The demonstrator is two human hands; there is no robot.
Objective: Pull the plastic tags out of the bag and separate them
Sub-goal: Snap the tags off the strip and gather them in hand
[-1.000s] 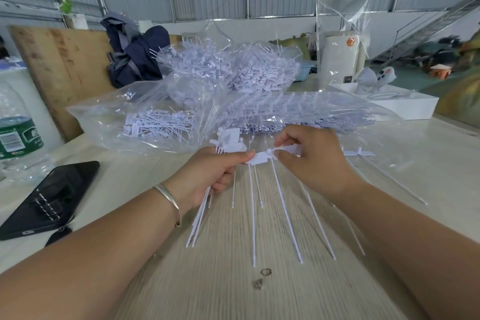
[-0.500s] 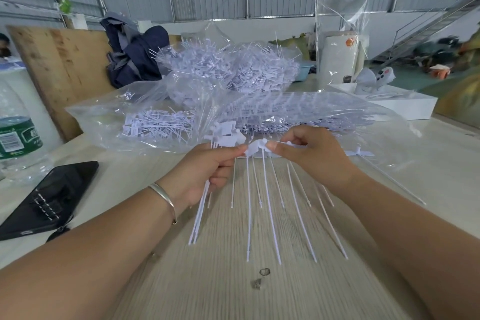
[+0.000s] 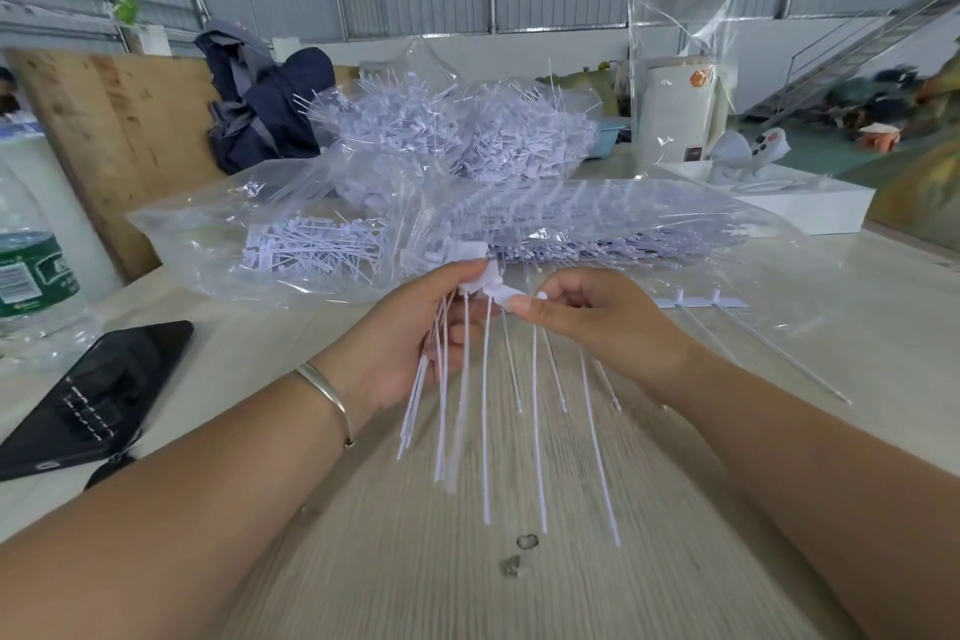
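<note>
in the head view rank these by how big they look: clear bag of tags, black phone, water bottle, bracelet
1. clear bag of tags, widest by far
2. black phone
3. water bottle, cut off at the frame's left edge, so its place against the phone is unsure
4. bracelet on the left wrist, smallest

Single head cam, looking fwd/down, close over table (image 3: pixel 519 587); warehouse wall behind.
</note>
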